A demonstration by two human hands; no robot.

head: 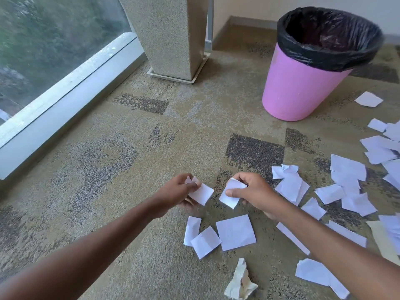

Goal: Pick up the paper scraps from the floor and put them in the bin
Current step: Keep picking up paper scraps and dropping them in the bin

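My left hand [176, 192] pinches a few white paper scraps [201, 194] just above the carpet. My right hand [252, 192] pinches another white scrap [231, 194] a short way to the right. Between my forearms lie three more scraps, the largest a square one [236, 234]. Several white scraps [346, 182] are strewn over the carpet on the right. A pink bin [300, 87] with a black liner stands upright at the upper right, its mouth open.
A speckled stone pillar [171, 35] on a flat base stands at the back centre. A glass wall with a white frame [65, 100] runs along the left. A crumpled cream wad [240, 282] lies near the bottom. Patterned beige carpet covers the floor.
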